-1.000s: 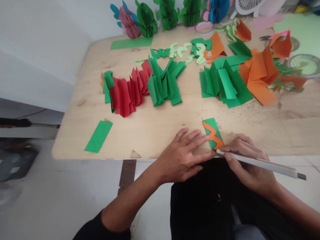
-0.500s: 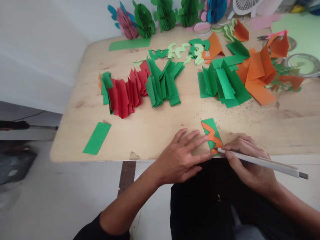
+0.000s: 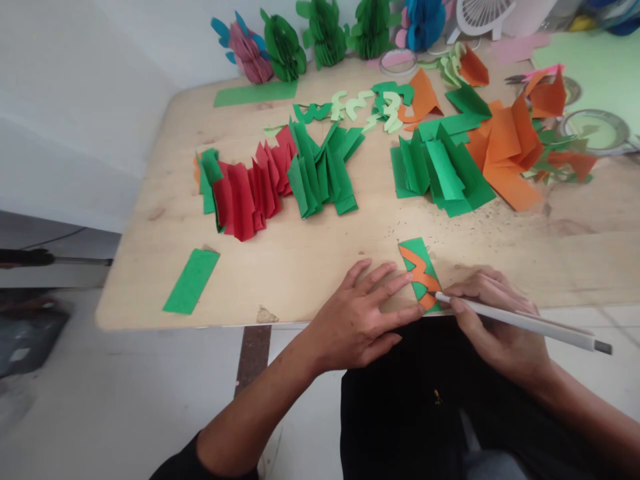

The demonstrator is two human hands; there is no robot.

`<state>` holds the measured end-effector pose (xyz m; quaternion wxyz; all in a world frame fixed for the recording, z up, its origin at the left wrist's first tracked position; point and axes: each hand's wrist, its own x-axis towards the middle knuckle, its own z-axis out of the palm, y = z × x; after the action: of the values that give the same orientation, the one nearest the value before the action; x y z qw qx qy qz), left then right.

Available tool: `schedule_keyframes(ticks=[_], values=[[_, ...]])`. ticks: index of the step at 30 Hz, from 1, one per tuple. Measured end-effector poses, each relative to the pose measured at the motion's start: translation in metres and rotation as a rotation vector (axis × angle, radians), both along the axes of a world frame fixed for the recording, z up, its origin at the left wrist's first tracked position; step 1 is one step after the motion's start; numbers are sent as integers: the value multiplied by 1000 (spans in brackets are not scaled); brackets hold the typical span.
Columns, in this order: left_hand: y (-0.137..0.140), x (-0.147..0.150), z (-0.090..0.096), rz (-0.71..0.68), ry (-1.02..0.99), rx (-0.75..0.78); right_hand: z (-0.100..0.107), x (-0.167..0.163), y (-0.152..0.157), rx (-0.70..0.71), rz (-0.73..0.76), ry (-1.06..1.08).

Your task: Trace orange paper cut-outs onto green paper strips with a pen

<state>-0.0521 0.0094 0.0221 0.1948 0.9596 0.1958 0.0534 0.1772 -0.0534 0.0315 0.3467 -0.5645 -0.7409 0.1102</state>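
Near the table's front edge lies a green paper strip point(image 3: 429, 253) with a wavy orange paper cutout point(image 3: 423, 279) on top of it. My left hand point(image 3: 364, 317) is spread flat, its fingertips resting on the cutout's left side and lower end. In my right hand point(image 3: 500, 320) is a white pen point(image 3: 530, 321), pinched between thumb and fingers. Its tip touches the right edge of the orange cutout, low on the strip. Any drawn line is too fine to make out.
Folded red paper point(image 3: 245, 193), folded green paper point(image 3: 325, 170) and folded orange paper point(image 3: 510, 143) lie across the table point(image 3: 295, 267). A green strip point(image 3: 191, 281) is at the front left. Paper figures point(image 3: 325, 33) and a white fan point(image 3: 483, 17) stand behind.
The pen tip has shifted slightly up along the orange cutout's edge. My left hand stays spread in place. The whole view has moved a little.
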Motion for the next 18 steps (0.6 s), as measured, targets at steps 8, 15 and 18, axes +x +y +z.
schedule_keyframes(ticks=[8, 15, 18], values=[[0, 0, 0, 0, -15, -4, -4, -1, -2, 19, -4, 8], [0, 0, -1, 2, -16, 3, -8, -3, -2, 40, -27, 31], [0, 0, 0, -2, -8, 4, -10, -3, -2, 47, -35, 32]])
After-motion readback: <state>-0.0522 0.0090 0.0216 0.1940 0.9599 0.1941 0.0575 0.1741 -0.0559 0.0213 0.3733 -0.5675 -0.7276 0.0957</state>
